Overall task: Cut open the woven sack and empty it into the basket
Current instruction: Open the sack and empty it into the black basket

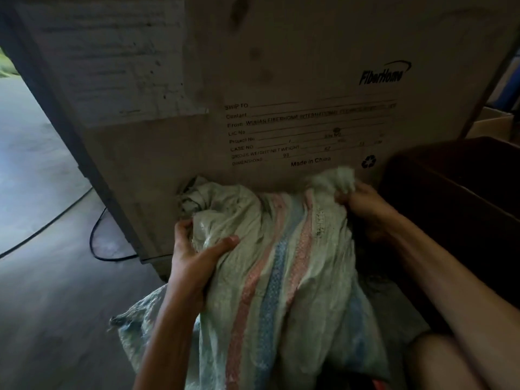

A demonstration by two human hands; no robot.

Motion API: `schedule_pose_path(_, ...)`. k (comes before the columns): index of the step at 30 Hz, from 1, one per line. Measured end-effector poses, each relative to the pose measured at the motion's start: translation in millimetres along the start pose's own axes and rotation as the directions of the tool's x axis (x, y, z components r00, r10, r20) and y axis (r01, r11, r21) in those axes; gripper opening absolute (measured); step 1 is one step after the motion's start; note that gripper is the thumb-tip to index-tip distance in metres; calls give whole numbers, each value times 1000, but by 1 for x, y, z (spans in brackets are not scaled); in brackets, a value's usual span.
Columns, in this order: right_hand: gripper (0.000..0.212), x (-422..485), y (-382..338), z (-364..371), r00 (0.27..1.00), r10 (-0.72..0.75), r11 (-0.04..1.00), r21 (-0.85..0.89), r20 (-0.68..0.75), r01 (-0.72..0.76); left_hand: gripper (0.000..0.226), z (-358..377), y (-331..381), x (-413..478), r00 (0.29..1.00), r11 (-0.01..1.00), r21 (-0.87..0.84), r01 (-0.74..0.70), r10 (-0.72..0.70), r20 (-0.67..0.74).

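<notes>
A pale green woven sack (270, 266) with pink and blue stripes is seen at centre, draped down toward the camera, its upper end lying against the foot of a large cardboard carton (281, 108). The fabric is rumpled and slack.

The left hand (194, 260) is clamped on the sack's left side; the thumb is laid across the front of the cloth and the fingers are curled behind a bunched fold, so a fistful of weave is gripped. The right hand (363, 204) is closed on the frayed upper right corner of the sack, fingers pressed together around a tuft of loose fibres that sticks up above the knuckles. Both forearms are bare.

The carton is printed with "FiberHome", shipping fields and "Made in China"; a paper label (112, 66) is stuck on its upper left. A black cable (95, 243) is looped on the grey floor (42, 291) left of the carton. A dark open container (461, 192) is noted just right of the right hand; whether it is a basket cannot be told. Lighting is dim.
</notes>
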State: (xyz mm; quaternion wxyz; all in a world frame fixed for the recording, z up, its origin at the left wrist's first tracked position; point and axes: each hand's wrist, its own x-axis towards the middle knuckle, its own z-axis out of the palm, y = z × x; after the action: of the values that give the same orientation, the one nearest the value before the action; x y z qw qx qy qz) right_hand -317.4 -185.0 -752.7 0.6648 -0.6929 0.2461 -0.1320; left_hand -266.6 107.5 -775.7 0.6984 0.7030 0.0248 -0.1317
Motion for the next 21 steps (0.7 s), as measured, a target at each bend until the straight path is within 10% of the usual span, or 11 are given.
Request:
schedule_pose_path(4, 37, -5, -8, 7, 991, 71, 925, 365, 113, -108, 41, -5, -17, 14, 997, 998, -58, 31, -35, -71)
schedule_pose_path(9, 71, -6, 19, 30, 791, 531, 836, -337, 304, -432, 33, 3, -35, 27, 991, 998, -36, 56, -60, -115)
schedule_pose_path(21, 27, -53, -44, 40, 927, 374, 893, 274, -11, -357, 50, 4, 34, 5, 888, 862, -251, 440, -459, -19)
